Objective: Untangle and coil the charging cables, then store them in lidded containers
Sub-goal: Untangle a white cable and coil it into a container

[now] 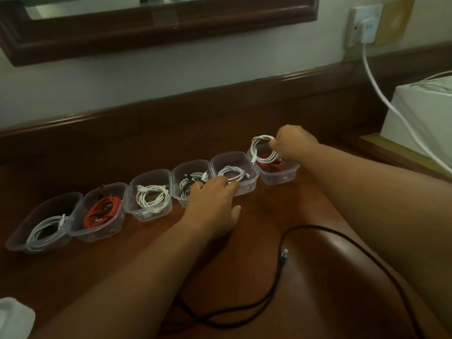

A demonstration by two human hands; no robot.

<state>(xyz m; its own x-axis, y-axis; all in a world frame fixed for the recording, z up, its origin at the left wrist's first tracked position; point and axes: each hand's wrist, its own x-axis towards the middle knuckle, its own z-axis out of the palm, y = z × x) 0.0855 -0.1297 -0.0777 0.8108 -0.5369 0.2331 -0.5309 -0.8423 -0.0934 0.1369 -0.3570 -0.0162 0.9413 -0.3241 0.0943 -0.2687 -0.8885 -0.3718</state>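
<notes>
Head view: right hand (pixel 294 143) pinches white coil (pixel 263 145) over end container (pixel 278 176); left hand (pixel 215 203) spread.

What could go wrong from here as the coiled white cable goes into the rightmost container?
The right hand holds the white coil above the rightmost container, which already holds a red cable; the two could tangle or stop a lid closing. The left hand rests against neighbouring containers and might shove them. The loose black cable could snag a forearm.
</notes>
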